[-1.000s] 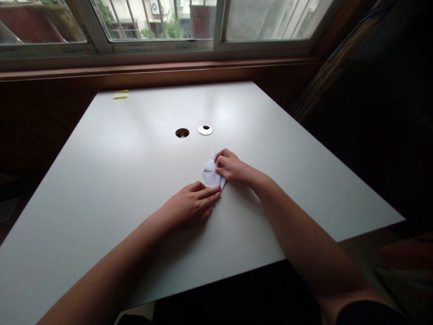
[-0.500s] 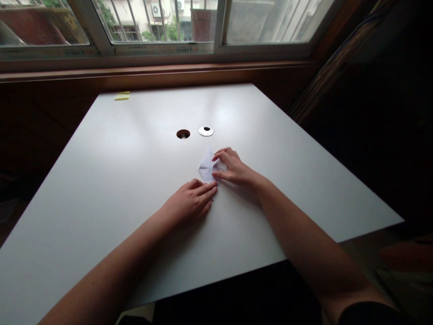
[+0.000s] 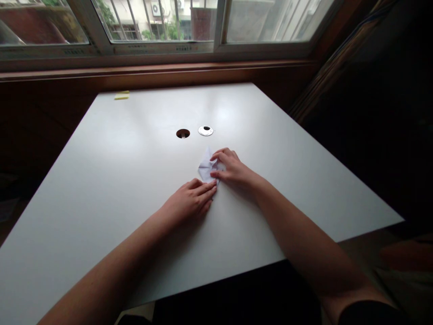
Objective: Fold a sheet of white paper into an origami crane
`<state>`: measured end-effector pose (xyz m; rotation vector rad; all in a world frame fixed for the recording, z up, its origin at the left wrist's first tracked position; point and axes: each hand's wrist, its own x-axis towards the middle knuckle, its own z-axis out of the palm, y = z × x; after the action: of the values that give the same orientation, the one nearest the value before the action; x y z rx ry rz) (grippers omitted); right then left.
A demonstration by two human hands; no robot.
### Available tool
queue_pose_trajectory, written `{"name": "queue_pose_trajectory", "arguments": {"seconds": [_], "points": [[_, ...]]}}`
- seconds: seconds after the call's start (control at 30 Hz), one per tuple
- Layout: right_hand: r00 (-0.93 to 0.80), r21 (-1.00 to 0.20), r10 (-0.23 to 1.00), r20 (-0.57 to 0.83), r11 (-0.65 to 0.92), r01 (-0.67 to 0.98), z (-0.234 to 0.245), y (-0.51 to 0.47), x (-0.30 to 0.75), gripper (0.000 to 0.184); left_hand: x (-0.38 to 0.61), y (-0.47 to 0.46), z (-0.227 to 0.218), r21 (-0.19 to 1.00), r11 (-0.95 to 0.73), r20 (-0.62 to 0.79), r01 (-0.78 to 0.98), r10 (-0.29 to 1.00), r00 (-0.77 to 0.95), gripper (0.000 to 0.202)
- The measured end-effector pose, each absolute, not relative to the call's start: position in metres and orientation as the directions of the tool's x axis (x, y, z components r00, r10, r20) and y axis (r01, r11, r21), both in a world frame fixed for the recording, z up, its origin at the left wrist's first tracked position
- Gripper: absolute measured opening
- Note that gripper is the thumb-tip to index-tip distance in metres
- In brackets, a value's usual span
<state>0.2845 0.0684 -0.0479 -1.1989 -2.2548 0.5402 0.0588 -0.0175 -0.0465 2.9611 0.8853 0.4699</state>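
Observation:
A small sheet of folded white paper [image 3: 205,166] lies on the white table, with a pointed tip facing the window and crease lines across it. My right hand [image 3: 229,166] is at its right side, thumb and fingers curved around a raised flap. At the paper's near end, my left hand [image 3: 196,197] has its fingers close together and holds the lower corner against the tabletop. The fingers of both hands hide parts of the paper.
The white table [image 3: 135,171] has a round dark hole [image 3: 183,134] and a silver round cover [image 3: 205,131] beyond the paper. A yellow slip [image 3: 122,95] lies at the far left edge. Behind stands a window [image 3: 162,22] with bars outside.
My right thumb and fingertips have shifted slightly left, drawing the flap a little further over the paper. My left hand has stayed almost still.

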Motion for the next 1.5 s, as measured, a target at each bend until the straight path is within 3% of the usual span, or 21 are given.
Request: {"name": "queue_pose_trajectory", "arguments": {"seconds": [0.2, 0.27, 0.47, 0.73, 1.5], "points": [[-0.505, -0.691, 0.815, 0.283, 0.539, 0.483, -0.044, 0.076, 0.287, 0.01, 0.056, -0.016, -0.047, 0.133, -0.851, 0.288, 0.508, 0.523, 0.802, 0.043], [-0.514, -0.678, 0.812, 0.277, 0.544, 0.494, -0.043, 0.078, 0.289, 0.01, 0.055, -0.016, -0.045, 0.147, -0.869, 0.295, 0.473, 0.495, 0.817, 0.042], [-0.485, -0.486, 0.847, 0.216, 0.524, 0.699, -0.047, 0.076, 0.286, 0.01, 0.053, -0.014, -0.04, 0.189, -0.889, 0.294, 0.417, 0.456, 0.84, 0.04], [-0.455, -0.391, 0.878, 0.146, 0.474, 0.789, -0.045, 0.072, 0.275, 0.01, 0.052, -0.014, -0.041, 0.184, -0.891, 0.313, 0.416, 0.454, 0.834, 0.039], [-0.448, -0.37, 0.886, 0.12, 0.459, 0.808, -0.042, 0.073, 0.275, 0.012, 0.05, -0.021, -0.03, 0.267, -0.864, 0.283, 0.427, 0.494, 0.822, 0.036]]}}
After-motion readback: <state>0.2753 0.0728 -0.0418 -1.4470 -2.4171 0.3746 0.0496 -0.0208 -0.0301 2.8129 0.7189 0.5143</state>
